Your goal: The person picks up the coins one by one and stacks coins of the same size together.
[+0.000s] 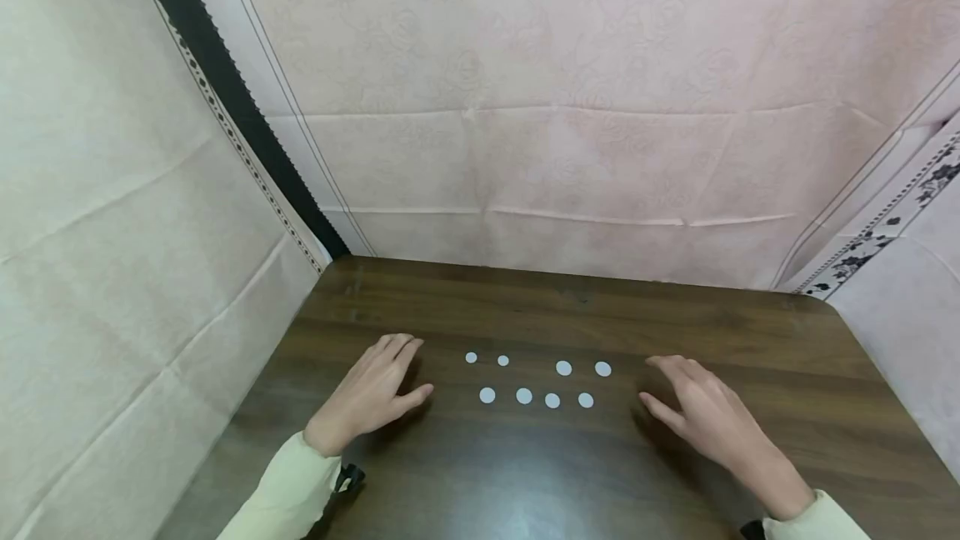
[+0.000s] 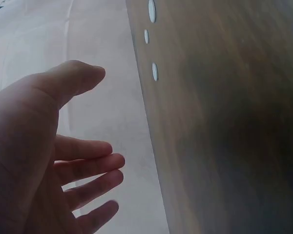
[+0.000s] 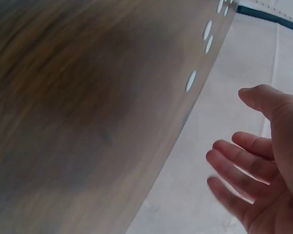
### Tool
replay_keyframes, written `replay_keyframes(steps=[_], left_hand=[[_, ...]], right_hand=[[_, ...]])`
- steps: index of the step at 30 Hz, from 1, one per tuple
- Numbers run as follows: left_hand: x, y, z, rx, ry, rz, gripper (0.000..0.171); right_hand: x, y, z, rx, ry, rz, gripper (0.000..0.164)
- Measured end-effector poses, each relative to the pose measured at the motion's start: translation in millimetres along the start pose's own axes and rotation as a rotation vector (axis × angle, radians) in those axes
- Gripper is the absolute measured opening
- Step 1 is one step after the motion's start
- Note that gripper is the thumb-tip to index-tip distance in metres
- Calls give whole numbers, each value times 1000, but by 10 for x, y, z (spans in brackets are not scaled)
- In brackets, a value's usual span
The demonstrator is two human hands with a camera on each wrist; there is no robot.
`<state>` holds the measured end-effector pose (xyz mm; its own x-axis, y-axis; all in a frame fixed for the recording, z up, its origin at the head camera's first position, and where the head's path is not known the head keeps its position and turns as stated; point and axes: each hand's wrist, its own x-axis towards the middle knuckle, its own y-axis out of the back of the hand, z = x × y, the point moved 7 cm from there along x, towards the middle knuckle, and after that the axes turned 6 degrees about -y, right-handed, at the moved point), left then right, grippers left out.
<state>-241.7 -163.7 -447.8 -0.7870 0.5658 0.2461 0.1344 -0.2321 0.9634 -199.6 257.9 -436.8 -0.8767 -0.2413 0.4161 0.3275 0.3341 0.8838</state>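
- Discs [image 1: 524,396], eight in all, white and flat, lie on the brown wooden table [image 1: 465,473] in two rows of four, between the person's hands and apart from both.
- The far row splits into two pairs with a wider gap between them; its left pair looks smaller than the rest. The near row is more evenly spaced.
- The left hand [image 1: 375,394] is beside the left end of the rows, its fingers loosely extended, thumb well apart from them, holding nothing.
- The right hand [image 1: 712,415] mirrors it past the right end, fingers relaxed and spread, thumb apart, also holding nothing. The shadows suggest that both hands are raised over the wood.
- The step in hand looks like a waiting pose, with the discs laid out and neither hand at work on them; whether this opens or closes the handling, I cannot tell.
- Any further handling would call for one hand to come inward and down to a single disc, then pinch its edge or slide it with a fingertip, without nudging its close neighbours.
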Motion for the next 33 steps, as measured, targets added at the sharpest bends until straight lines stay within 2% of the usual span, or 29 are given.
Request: replay_keyframes(steps=[4,10,15,19,25,33], left_hand=[[63,-35,68,-22,-21,-19,65],[140,-89,185,-73,-57,-47,54],[217,-103,316,-84,-113,-46,49],[280,-137,398,-104,-118,-81,49],[356,-226,507,-125,-134,-127,48],[438,-344,604,-155,-184,-141,30]], right_hand=[[55,-40,-136,41,39,-15,36],[174,-141,-326,113,49,-128,28],[288,-257,-489,155,71,-222,26],[373,-334,-633,173,119,-269,23],[478,-467,-861,197,192,-322,25],[608,-675,-1168,163,263,-364,26]])
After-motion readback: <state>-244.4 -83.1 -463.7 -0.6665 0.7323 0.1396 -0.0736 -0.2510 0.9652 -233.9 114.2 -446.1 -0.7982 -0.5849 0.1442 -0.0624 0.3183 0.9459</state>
